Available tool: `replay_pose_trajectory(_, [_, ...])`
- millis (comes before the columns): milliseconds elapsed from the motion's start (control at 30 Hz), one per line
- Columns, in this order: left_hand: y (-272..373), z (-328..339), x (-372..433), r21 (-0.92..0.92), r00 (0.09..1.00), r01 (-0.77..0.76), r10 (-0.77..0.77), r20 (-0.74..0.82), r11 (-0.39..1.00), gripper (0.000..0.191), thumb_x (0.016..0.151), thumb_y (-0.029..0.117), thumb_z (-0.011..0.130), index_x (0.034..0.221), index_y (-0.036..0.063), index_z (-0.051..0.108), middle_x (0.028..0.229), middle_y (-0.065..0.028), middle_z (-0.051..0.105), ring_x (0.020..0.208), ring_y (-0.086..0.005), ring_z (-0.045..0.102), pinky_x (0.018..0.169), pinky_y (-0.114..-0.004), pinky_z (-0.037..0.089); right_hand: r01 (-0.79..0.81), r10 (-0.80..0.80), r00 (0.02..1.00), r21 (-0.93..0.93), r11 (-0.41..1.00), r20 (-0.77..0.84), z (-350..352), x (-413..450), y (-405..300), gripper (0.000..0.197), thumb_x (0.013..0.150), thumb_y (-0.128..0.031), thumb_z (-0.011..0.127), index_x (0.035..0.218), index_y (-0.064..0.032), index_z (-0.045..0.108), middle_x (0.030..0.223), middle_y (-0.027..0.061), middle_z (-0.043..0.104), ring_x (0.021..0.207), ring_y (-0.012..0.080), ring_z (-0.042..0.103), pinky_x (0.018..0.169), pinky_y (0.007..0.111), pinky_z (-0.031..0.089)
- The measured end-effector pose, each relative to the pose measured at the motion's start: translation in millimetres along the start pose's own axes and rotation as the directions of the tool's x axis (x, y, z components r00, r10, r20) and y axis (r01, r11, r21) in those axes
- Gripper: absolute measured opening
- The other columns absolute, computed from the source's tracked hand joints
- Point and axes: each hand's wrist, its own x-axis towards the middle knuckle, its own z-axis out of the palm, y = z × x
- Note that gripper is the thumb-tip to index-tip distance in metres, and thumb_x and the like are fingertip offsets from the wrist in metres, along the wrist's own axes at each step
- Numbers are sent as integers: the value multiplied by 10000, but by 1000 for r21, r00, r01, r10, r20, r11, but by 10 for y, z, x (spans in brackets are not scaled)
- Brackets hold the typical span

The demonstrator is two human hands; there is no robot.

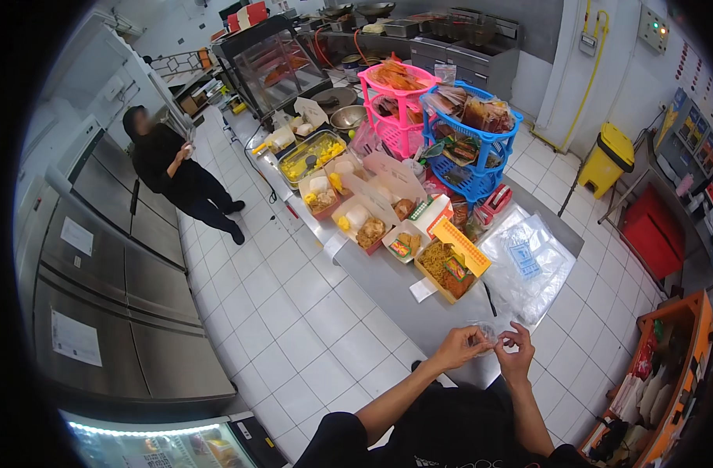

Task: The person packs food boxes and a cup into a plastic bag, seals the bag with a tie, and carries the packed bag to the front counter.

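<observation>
Between my fingers at the near edge of the steel table is a small clear plastic item [483,332], perhaps a lid or cup; its exact kind cannot be told. My left hand [463,346] pinches it, while the fingertips of my right hand [513,345] meet its right side, thumb and forefinger together. Just beyond lies a black pen-like stick [490,299]. An open yellow box [441,275] holds noodles, a fried piece and a sauce sachet. Behind it stand an open box with fried chicken and a sachet [404,245] and a box with rice and chicken [363,225].
Clear plastic bags [529,263] lie at the table's right. Blue [473,143] and pink [400,111] tiered baskets of packets stand behind the boxes, near a steel tray of yellow food [311,157]. A person in black [175,164] stands across the tiled floor at the left.
</observation>
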Motion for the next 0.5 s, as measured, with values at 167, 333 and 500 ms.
replay_pose_trajectory(167, [-60,78,-12,-113,998,-58,56,-18,992,197,951,132,678,971,57,498,850,-10,596,789,-81,560,687,-273,481,-121,102,987,158,980,123,-41,102,36,469,730,27,700,1188,-24,614,831,60,673,670,113,548,658,257,477])
replay_pose_trajectory(333, [475,175,40,189,997,39,-50,57,981,232,953,181,640,1048,73,459,855,-77,566,732,-169,562,695,-329,465,4,-48,937,127,992,346,-130,237,10,347,756,1,706,1098,-47,667,871,57,622,789,159,543,711,295,460])
replay_pose_trajectory(500, [530,115,63,340,987,-139,103,122,930,244,869,114,640,1032,57,467,806,-106,580,699,-251,575,636,-349,459,-83,-32,877,216,973,479,-151,298,20,120,808,-34,703,928,-38,705,838,61,600,821,196,533,714,318,423])
